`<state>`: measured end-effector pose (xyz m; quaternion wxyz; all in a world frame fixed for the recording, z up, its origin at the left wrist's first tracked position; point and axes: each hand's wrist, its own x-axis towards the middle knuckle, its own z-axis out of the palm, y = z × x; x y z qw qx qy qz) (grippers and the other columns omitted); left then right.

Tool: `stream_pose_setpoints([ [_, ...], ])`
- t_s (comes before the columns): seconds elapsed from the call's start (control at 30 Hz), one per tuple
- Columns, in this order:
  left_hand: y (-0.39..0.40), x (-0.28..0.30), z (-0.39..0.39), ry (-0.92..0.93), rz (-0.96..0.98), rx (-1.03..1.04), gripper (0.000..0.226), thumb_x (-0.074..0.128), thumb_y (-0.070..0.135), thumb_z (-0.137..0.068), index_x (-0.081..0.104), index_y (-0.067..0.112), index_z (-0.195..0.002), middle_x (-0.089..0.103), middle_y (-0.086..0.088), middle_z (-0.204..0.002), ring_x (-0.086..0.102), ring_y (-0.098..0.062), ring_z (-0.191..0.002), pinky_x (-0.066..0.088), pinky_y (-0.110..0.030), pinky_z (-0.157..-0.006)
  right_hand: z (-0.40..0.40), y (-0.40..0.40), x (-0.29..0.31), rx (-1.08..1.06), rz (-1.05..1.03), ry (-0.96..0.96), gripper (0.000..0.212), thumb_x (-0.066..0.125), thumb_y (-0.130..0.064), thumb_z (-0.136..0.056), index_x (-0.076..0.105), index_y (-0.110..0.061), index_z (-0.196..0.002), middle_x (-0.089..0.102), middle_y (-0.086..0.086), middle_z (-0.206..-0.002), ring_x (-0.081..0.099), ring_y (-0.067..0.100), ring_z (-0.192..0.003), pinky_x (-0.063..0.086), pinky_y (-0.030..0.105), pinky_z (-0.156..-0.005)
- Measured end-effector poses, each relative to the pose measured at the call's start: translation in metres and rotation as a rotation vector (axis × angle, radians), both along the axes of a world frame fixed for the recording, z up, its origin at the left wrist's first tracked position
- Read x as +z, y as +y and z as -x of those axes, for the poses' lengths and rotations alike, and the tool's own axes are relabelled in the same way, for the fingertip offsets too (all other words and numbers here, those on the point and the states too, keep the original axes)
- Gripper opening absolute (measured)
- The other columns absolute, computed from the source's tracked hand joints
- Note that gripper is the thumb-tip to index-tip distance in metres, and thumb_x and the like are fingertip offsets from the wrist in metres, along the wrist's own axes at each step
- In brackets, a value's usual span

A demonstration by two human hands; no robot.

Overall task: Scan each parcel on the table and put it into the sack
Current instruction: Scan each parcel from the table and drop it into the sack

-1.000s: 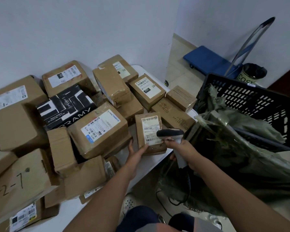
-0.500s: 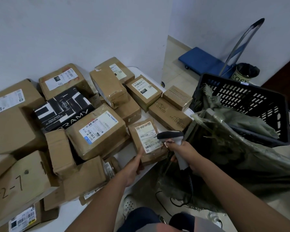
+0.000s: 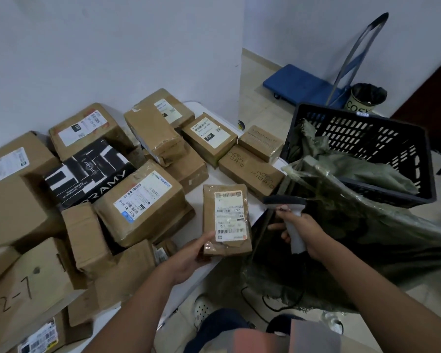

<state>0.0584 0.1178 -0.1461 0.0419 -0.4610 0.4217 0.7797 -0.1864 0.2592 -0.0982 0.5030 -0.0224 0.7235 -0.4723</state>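
A small brown parcel (image 3: 225, 220) with a white label on top is lifted at the table's front edge. My left hand (image 3: 192, 256) grips its near left corner. My right hand (image 3: 297, 230) holds a handheld scanner (image 3: 287, 207) by its grip, its dark head level with the parcel's right side. The green sack (image 3: 354, 225) hangs open just right of the scanner, draped from a black plastic crate (image 3: 362, 146). Several more brown parcels (image 3: 143, 202) are piled on the white table (image 3: 196, 235).
A black-and-white printed box (image 3: 87, 171) lies among the pile. A blue platform trolley (image 3: 303, 85) and a bin with a black liner (image 3: 365, 98) stand on the floor behind the crate. A black cable (image 3: 265, 301) trails on the floor near my legs.
My left hand has lifted the small parcel off the table and turned it square, label up, toward me. The scanner stays beside it on the right.
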Motion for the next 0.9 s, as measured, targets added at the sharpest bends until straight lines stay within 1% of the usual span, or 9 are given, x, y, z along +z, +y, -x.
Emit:
stream_pose_setpoints([
  [0.1, 0.011, 0.010, 0.010, 0.016, -0.157, -0.072, 0.042, 0.059, 0.040, -0.093, 0.060, 0.019, -0.130, 0.070, -0.008, -0.122, 0.063, -0.025, -0.116, 0.049, -0.036, -0.099, 0.031, 0.037, -0.006, -0.157, -0.036, 0.015, 0.021, 0.061, -0.025, -0.096, 0.064, -0.009, -0.109, 0.072, 0.014, -0.078, 0.057, 0.019, -0.056, 0.046, 0.031, -0.054],
  [0.2, 0.034, 0.006, 0.037, -0.014, -0.271, -0.200, 0.044, 0.065, 0.043, -0.089, 0.066, 0.019, -0.126, 0.067, -0.012, -0.126, 0.063, -0.025, -0.112, 0.045, -0.039, -0.103, 0.054, 0.073, -0.016, -0.244, -0.098, 0.012, 0.029, 0.061, -0.025, -0.096, 0.062, -0.001, -0.113, 0.068, 0.014, -0.075, 0.055, 0.019, -0.057, 0.046, 0.028, -0.047],
  [0.27, 0.055, -0.005, 0.060, -0.053, -0.299, -0.286, 0.046, 0.070, 0.047, -0.085, 0.069, 0.021, -0.124, 0.066, -0.011, -0.128, 0.062, -0.025, -0.115, 0.043, -0.039, -0.105, 0.063, 0.096, -0.023, -0.309, -0.131, 0.015, 0.027, 0.060, -0.023, -0.097, 0.060, -0.001, -0.113, 0.065, 0.015, -0.076, 0.054, 0.020, -0.058, 0.045, 0.027, -0.044],
  [0.4, 0.093, -0.037, 0.105, -0.223, -0.265, -0.355, 0.060, 0.074, 0.055, -0.077, 0.066, 0.021, -0.126, 0.070, -0.008, -0.122, 0.061, -0.025, -0.121, 0.046, -0.043, -0.108, 0.079, 0.138, -0.042, -0.360, -0.197, -0.001, 0.033, 0.060, -0.027, -0.097, 0.059, 0.002, -0.114, 0.065, 0.015, -0.074, 0.054, 0.021, -0.058, 0.043, 0.030, -0.053],
  [0.47, 0.112, -0.057, 0.126, -0.317, -0.258, -0.333, 0.062, 0.075, 0.056, -0.075, 0.066, 0.020, -0.124, 0.070, -0.008, -0.121, 0.062, -0.025, -0.117, 0.050, -0.043, -0.103, 0.086, 0.157, -0.052, -0.371, -0.227, -0.024, 0.033, 0.060, -0.028, -0.097, 0.059, 0.002, -0.111, 0.065, 0.015, -0.073, 0.055, 0.021, -0.057, 0.043, 0.030, -0.053],
  [0.57, 0.139, -0.084, 0.154, -0.421, -0.293, -0.253, 0.051, 0.072, 0.049, -0.082, 0.065, 0.017, -0.122, 0.068, -0.010, -0.117, 0.062, -0.025, -0.111, 0.052, -0.043, -0.099, 0.094, 0.181, -0.064, -0.362, -0.245, -0.028, 0.030, 0.062, -0.028, -0.095, 0.060, 0.000, -0.107, 0.068, 0.013, -0.074, 0.058, 0.020, -0.058, 0.045, 0.028, -0.054],
  [0.73, 0.175, -0.119, 0.197, -0.505, -0.365, -0.210, 0.048, 0.066, 0.049, -0.088, 0.062, 0.014, -0.120, 0.065, -0.012, -0.115, 0.061, -0.028, -0.108, 0.053, -0.043, -0.095, 0.110, 0.204, -0.079, -0.319, -0.253, -0.077, 0.022, 0.061, -0.029, -0.096, 0.060, -0.008, -0.100, 0.068, 0.010, -0.074, 0.059, 0.016, -0.057, 0.047, 0.026, -0.054],
  [0.83, 0.183, -0.144, 0.220, -0.541, -0.426, -0.142, 0.058, 0.064, 0.055, -0.086, 0.058, 0.013, -0.126, 0.061, -0.016, -0.120, 0.060, -0.035, -0.108, 0.056, -0.044, -0.082, 0.120, 0.215, -0.090, -0.292, -0.229, -0.103, 0.019, 0.059, -0.028, -0.097, 0.059, -0.010, -0.102, 0.068, 0.009, -0.074, 0.059, 0.016, -0.058, 0.048, 0.026, -0.056],
  [0.9, 0.183, -0.162, 0.234, -0.572, -0.444, -0.064, 0.067, 0.066, 0.060, -0.083, 0.053, 0.012, -0.129, 0.055, -0.018, -0.128, 0.056, -0.042, -0.114, 0.057, -0.046, -0.084, 0.125, 0.220, -0.097, -0.289, -0.220, -0.107, 0.017, 0.058, -0.028, -0.097, 0.058, -0.012, -0.102, 0.067, 0.008, -0.073, 0.059, 0.015, -0.056, 0.048, 0.024, -0.054],
])
